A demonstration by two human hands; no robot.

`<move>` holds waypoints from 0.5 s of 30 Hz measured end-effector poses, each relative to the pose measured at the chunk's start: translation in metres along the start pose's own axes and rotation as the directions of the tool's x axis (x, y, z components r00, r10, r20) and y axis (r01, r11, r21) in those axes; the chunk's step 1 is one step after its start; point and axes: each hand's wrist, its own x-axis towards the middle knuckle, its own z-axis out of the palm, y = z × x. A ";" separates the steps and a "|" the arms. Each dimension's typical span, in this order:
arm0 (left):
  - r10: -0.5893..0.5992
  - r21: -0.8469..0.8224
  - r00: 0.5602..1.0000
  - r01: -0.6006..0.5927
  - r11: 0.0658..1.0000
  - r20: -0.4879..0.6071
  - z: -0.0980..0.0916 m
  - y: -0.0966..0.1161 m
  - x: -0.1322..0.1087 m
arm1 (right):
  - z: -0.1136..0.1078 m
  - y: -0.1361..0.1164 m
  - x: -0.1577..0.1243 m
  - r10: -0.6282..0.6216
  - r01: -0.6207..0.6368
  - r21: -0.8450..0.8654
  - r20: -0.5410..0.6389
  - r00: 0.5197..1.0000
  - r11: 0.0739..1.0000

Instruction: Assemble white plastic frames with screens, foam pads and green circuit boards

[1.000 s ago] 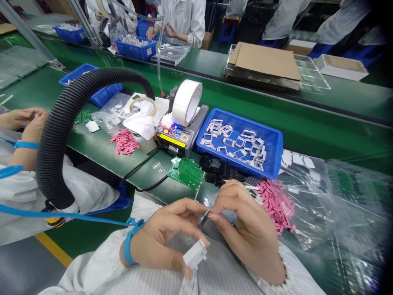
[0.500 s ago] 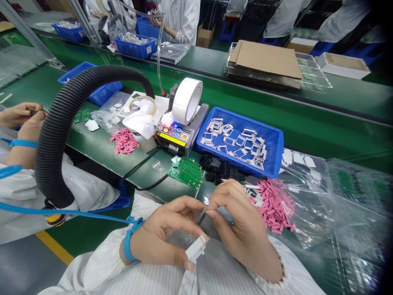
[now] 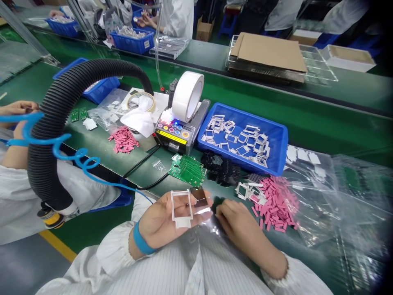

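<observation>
My left hand [image 3: 162, 221] is palm up, with a white plastic frame [image 3: 181, 222] lying across its palm and fingers. A small dark glossy panel [image 3: 200, 196] rests on the fingertips of the same hand. My right hand [image 3: 235, 217] is just to the right, its fingers curled down near the table edge; whether it holds anything is hidden. Beyond the hands are stacked green circuit boards [image 3: 192, 171] and a pile of black parts [image 3: 225, 170]. Pink strips [image 3: 274, 203] and a few white frames [image 3: 242, 190] lie beyond and right of my right hand.
A blue bin [image 3: 284, 151] holds white frames. Left of it stands a tape dispenser [image 3: 175, 133] with a white roll. A black hose [image 3: 46, 119] and blue coiled cord [image 3: 87, 164] arch at left, near a co-worker's hands [image 3: 20, 110]. Plastic bags [image 3: 319, 213] lie at right.
My left hand has turned palm up, and the white frame now lies flat on it. My right hand has moved away from the left fingertips, toward the right. The blue cord has swung into coils.
</observation>
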 end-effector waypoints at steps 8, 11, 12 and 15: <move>0.002 0.173 0.999 -0.011 0.985 0.052 0.012 -0.003 -0.002 | -0.070 -0.036 0.040 -0.274 0.310 0.166 -0.210 0.939 0.936; 0.000 0.227 0.999 -0.011 0.974 0.046 0.010 -0.003 -0.005 | -0.072 -0.040 0.055 -0.373 0.389 0.100 -0.146 0.916 0.916; -0.003 0.238 0.999 -0.008 0.971 0.042 0.009 -0.003 -0.005 | -0.070 -0.040 0.058 -0.390 0.401 0.081 -0.130 0.912 0.912; -0.003 0.255 1.000 -0.005 0.967 0.030 0.008 -0.004 -0.005 | -0.067 -0.040 0.064 -0.417 0.423 0.043 -0.101 0.903 0.905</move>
